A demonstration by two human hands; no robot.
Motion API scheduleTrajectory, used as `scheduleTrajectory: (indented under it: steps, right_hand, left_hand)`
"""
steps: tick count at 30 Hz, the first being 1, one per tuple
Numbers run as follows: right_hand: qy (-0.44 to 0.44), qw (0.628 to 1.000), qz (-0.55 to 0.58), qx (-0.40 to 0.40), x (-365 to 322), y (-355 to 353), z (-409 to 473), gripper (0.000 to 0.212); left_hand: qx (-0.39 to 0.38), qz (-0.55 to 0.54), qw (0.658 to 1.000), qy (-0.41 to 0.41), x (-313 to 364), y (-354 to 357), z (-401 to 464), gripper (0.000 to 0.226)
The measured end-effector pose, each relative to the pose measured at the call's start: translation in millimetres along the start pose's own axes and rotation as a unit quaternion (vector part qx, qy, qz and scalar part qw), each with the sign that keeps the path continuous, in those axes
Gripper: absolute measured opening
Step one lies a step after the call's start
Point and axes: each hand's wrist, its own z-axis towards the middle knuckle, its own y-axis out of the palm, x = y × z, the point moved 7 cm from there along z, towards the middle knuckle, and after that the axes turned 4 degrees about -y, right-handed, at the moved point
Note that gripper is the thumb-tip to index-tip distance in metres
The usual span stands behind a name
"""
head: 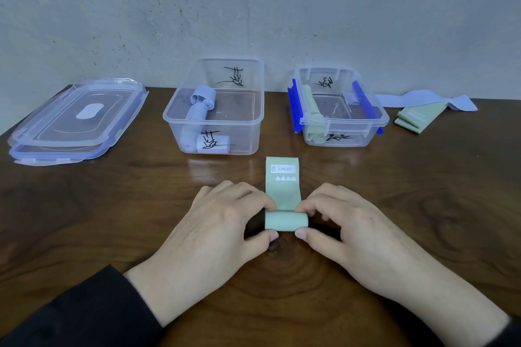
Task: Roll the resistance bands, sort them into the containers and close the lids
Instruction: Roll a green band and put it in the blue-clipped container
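Both hands work on a green resistance band [284, 191] lying on the wooden table [112, 220] just in front of the person. The left hand [222, 222] and right hand [346, 228] pinch the rolled near end between thumbs and fingertips, one at each side of the roll; the unrolled part stretches away flat, its "HEAVY" label facing up. Behind it stand two clear containers, lids off. The left container [253, 124] holds rolled lilac bands [197, 110]; the right container [377, 118], with blue clips, holds a rolled green band [313, 113]. Stacked lids [76, 118] lie far left. At far right an unrolled lilac band [423, 98] and a folded green band [417, 118] lie on the table.
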Motion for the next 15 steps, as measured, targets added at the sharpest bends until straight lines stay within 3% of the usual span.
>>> scheduleTrajectory:
  steps: [15]
  right_hand:
    - [0.003,1.0,-0.005,0.005,-0.3,-0.3,0.6,0.023]
  left_hand:
    - [0.002,0.0,1.0,-0.004,-0.6,0.0,-0.2,0.033]
